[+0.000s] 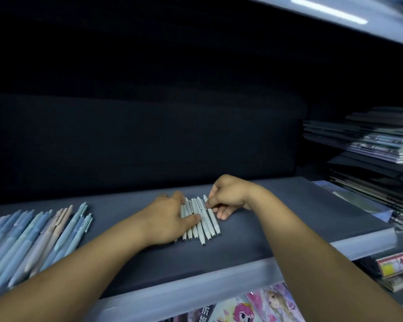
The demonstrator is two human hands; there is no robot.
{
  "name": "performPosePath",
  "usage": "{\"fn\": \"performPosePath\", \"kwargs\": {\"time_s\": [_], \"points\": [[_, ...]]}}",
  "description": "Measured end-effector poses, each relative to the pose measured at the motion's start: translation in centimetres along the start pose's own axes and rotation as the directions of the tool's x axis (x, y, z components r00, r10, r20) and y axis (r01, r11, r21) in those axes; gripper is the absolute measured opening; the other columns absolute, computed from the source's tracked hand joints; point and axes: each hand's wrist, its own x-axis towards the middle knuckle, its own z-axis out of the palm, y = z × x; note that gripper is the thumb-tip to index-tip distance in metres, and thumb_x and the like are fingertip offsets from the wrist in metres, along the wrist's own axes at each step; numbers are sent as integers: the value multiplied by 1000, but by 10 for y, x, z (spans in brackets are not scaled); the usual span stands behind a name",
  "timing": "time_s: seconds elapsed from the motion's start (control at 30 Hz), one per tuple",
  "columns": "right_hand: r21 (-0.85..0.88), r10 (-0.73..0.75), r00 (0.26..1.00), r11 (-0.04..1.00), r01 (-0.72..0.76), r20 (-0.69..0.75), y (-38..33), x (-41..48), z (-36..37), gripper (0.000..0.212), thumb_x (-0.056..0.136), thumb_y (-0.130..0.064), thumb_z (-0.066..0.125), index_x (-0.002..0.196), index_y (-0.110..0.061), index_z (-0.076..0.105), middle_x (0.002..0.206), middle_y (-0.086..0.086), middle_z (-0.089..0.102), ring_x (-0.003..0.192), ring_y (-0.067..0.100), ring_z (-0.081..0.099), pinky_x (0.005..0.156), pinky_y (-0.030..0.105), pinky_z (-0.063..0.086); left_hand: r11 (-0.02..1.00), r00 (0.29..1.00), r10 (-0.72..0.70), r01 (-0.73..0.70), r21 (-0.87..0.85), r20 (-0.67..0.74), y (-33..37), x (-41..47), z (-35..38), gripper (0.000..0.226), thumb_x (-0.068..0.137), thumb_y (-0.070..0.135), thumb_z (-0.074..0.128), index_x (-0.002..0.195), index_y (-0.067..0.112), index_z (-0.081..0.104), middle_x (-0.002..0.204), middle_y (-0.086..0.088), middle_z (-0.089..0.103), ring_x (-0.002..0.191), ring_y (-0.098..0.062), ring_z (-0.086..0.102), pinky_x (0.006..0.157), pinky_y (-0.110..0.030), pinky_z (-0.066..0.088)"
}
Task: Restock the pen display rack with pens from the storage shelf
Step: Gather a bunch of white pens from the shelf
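A small row of several white pens [204, 225] lies side by side on the dark storage shelf [277, 219], tips toward me. My left hand [170, 219] rests on the left side of the row, thumb pressing across the barrels. My right hand [228, 196] is at the far end of the row, fingertips pinching the clip end of the rightmost white pens. A larger spread of pastel blue, grey and pink pens [35, 240] lies on the same shelf at the far left. No display rack is in view.
Stacks of notebooks [377, 145] fill the shelf's right end. The shelf's pale front lip [219, 284] runs below my arms, with colourful cartoon-covered books [247, 307] under it. The back of the shelf is dark. Another shelf edge [358, 17] sits overhead.
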Motion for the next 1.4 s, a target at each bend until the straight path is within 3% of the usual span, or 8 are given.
{"fn": "performPosePath", "kwargs": {"time_s": [0.2,0.47,0.53,0.7,0.87,1.0,1.2,1.4], "points": [[148,-138,990,980,133,23,11,9,19,6,95,5,54,92,2,58,68,16,67,54,24,66,44,26,53,995,986,-96,95,12,136,19,18,-6,85,75,73,72,133,21,38,121,-2,60,107,-17,60,90,-32,53],[103,-215,977,972,212,16,11,10,25,16,102,-4,32,103,-10,46,69,6,62,45,14,55,39,23,46,974,971,-209,196,118,119,51,34,1,60,93,47,63,137,16,35,106,-3,41,125,-25,48,93,-31,49],[109,-230,973,968,227,17,9,9,26,15,103,-4,31,102,-12,43,73,5,61,44,12,53,37,22,43,967,970,-218,201,154,104,51,38,3,53,97,37,59,138,16,33,95,-3,38,121,-26,51,89,-32,50],[233,-193,977,950,208,-87,9,6,22,12,98,-3,33,96,-13,39,85,11,63,47,19,57,37,27,44,967,980,-198,189,172,35,33,43,6,67,90,17,64,144,12,26,119,-12,58,100,-26,59,84,-37,54],[386,-126,896,870,306,-426,4,9,16,21,100,-19,54,115,-12,41,94,14,63,56,24,65,51,40,56,957,958,-153,82,-280,-244,8,47,3,24,91,10,62,108,14,47,92,3,55,76,-11,57,54,-15,43],[675,-296,878,562,479,-377,-9,-5,16,48,94,-39,68,128,-9,53,116,8,72,99,18,74,79,31,59,685,928,-28,-253,-683,-371,23,41,7,27,91,-1,63,103,23,63,80,7,69,68,-8,61,61,-26,51],[549,-363,808,599,583,-463,-17,-18,23,39,81,-21,85,114,-17,65,98,5,76,91,18,75,78,29,61,596,925,72,-340,-728,-374,51,38,22,30,91,-4,64,111,18,71,84,0,78,80,-12,75,67,-23,58],[518,-364,776,589,621,-515,-18,-21,19,5,88,-1,65,92,-4,64,89,12,76,89,20,76,64,27,58,575,957,61,-265,-774,-282,52,38,23,15,94,3,64,90,15,73,68,-3,74,62,-13,69,57,-21,53]]}}
